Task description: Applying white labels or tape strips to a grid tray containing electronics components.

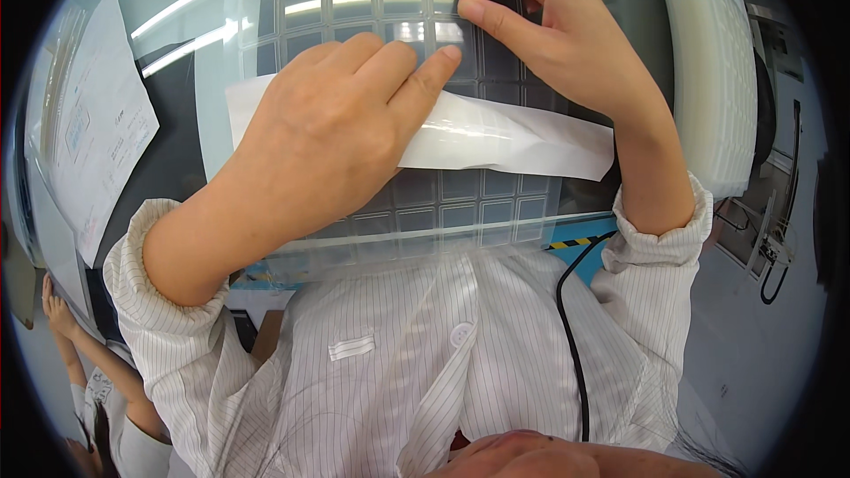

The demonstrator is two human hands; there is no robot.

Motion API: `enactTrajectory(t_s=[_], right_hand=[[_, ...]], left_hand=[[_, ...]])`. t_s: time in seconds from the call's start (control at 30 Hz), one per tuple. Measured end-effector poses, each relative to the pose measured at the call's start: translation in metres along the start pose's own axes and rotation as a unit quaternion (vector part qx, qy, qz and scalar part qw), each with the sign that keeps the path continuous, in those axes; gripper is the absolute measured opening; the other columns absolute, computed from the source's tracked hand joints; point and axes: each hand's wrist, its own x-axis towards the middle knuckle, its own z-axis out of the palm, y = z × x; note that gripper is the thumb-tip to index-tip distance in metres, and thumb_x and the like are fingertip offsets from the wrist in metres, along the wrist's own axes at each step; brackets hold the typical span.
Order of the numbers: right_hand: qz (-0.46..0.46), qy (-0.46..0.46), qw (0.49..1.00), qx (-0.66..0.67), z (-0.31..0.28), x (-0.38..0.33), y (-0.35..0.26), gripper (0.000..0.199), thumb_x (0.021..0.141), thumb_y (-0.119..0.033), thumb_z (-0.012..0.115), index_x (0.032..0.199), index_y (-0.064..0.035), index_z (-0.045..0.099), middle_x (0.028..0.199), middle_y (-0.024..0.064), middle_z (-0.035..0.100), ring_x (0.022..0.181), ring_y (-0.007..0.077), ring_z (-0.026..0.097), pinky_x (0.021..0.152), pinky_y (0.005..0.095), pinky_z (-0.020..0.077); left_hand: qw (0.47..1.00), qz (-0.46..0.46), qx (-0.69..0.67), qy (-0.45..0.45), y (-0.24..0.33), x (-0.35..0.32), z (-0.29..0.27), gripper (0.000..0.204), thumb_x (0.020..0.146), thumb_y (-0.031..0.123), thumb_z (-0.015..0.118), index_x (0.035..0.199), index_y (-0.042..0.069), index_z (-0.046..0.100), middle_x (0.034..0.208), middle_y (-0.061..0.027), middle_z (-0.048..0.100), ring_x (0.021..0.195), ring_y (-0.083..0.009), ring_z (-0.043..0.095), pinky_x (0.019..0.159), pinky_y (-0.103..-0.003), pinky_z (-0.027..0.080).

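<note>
A clear plastic tray with rows of square compartments lies in front of me. Across it, beneath my left hand, runs a glossy strip of white paper, creased toward its right end. My left hand is closed on this strip, fingers curled and forefinger reaching forward; its thumb is hidden. Farther ahead and to the right, my right hand is closed over the tray's upper right part, thumb and forefinger bent toward each other. Whatever sits between those fingertips is too small to make out.
A tall stack of translucent trays stands at the right. Printed paper sheets hang over the left side. A black cable runs down past the table's near edge. At lower left, another person's hand shows.
</note>
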Motion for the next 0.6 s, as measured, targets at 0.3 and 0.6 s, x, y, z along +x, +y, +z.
enactTrajectory(t_s=[0.3,0.6], right_hand=[[0.006,-0.022,1.0,0.019,-0.006,0.0,-0.001,0.012,0.096,-0.011,0.066,0.093,0.0004,0.064,0.102,0.0111,0.056,0.099,0.0212,0.052,0.088,0.0307,0.042],[-0.213,0.028,0.975,0.05,0.003,0.002,0.022,0.011,0.096,-0.009,0.066,0.092,0.0005,0.064,0.102,0.0105,0.056,0.097,0.0211,0.052,0.084,0.0303,0.0426]], left_hand=[[1.0,-0.003,0.004,-0.002,0.001,0.001,0.001,0.082,0.059,-0.004,0.076,0.139,0.003,0.061,0.087,-0.0084,0.053,0.078,-0.0255,0.056,0.069,-0.037,0.049],[1.0,-0.002,0.007,-0.003,0.002,0.002,0.001,0.084,0.057,-0.004,0.077,0.14,0.003,0.06,0.088,-0.0084,0.053,0.078,-0.026,0.057,0.069,-0.038,0.049]])
